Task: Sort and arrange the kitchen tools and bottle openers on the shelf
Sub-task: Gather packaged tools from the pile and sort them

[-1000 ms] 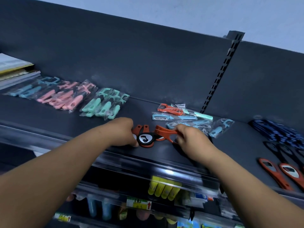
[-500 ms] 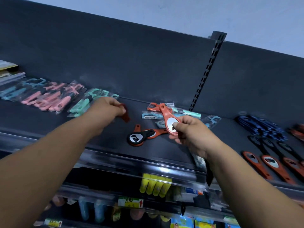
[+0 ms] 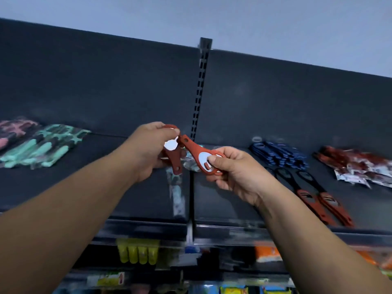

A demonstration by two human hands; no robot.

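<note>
Dark shelf [image 3: 53, 187] ran under a dark back panel [image 3: 106, 81], with a slotted upright [image 3: 201, 88] at centre and a pale wall [image 3: 191, 13] above. Left hand [image 3: 146, 151] grip was curled round one red opener [image 3: 175, 161], handle pointing down, held above the shelf. Right hand [image 3: 235, 172] grip pinched a second red opener [image 3: 196, 151] by its head, thumb on the metal plate, handle end just beside the left fingers. Teal packaged tools [image 3: 42, 145] and pink packs [image 3: 12, 128] lay to the left. Blue stack [image 3: 277, 153], black-and-red openers [image 3: 322, 204] and red packets [image 3: 356, 164] lay to the right. Yellow items [image 3: 137, 251] sat on the level below, blurred.
</note>
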